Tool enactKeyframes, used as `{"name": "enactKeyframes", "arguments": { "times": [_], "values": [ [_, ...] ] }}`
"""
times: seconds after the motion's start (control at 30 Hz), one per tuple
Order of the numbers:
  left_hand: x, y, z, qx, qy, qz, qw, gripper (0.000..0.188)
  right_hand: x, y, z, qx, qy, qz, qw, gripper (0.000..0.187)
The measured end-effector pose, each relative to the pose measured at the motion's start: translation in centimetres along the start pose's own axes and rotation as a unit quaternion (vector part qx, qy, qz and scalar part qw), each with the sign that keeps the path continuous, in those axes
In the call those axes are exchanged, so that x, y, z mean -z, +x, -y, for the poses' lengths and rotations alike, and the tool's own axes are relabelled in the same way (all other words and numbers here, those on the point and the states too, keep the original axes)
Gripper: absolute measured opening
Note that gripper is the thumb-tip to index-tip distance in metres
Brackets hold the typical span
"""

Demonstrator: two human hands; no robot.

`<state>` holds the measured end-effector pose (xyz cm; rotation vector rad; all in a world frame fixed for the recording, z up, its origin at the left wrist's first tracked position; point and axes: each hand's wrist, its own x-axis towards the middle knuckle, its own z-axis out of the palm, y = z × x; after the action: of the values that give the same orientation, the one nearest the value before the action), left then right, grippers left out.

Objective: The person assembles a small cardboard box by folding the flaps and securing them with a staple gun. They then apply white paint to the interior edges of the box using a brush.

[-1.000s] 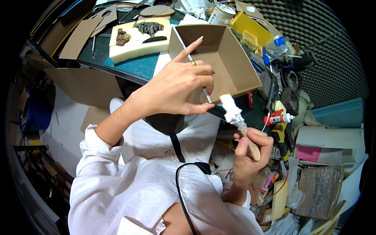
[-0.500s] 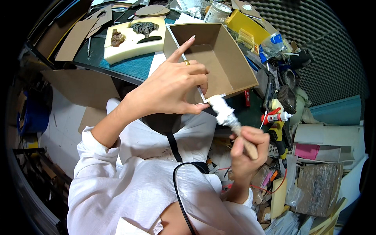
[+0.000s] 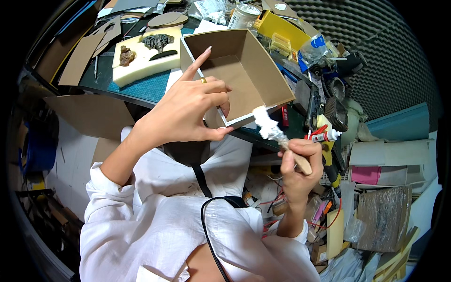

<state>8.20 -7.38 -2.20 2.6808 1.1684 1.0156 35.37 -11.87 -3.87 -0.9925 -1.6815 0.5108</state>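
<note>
An open box of brown board (image 3: 256, 77) is tilted towards me over the table's near edge. White paste coats its left rim and most of its near rim. My left hand (image 3: 190, 108) grips the box at the near left corner, index finger stretched along the left wall, thumb under the corner and the other fingers curled inside. In my right hand (image 3: 303, 164) is a wooden-handled brush (image 3: 267, 124), its head thickly covered with white paste. The brush's tip is at the near rim, towards the right; whether it touches is hard to tell.
Behind the box on the left, a cream foam block (image 3: 145, 61) holds dark rock-like pieces on a teal cutting mat (image 3: 141, 89). A white tub (image 3: 244, 16) stands at the back. To the right lie a red-and-white bottle (image 3: 324, 136) and a yellow-and-black tool (image 3: 332, 169).
The brush has moved right along the near rim, away from the corner, and more white shows there. My left hand keeps its grip. The whole view has shifted slightly.
</note>
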Motion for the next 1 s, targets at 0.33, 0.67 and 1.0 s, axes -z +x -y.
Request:
{"name": "enactKeyframes", "arguments": {
  "times": [0.33, 0.67, 1.0],
  "values": [
    [0.0, 0.1, -0.2, 0.001, 0.002, 0.003, 1.0, 0.023, 0.9, 1.2, -0.5, -0.035, -0.014, -0.049, 0.998, 0.014],
    [0.3, 0.3, -0.6, 0.006, 0.002, 0.012, 1.0, 0.021, 2.8, 3.1, -1.8, -0.068, 0.005, -0.062, 0.996, 0.011],
    [0.3, 0.4, -0.6, 0.017, 0.003, 0.026, 1.0, 0.021, 3.0, 3.3, -1.7, -0.044, -0.019, -0.018, 0.999, 0.01]
  ]
}}
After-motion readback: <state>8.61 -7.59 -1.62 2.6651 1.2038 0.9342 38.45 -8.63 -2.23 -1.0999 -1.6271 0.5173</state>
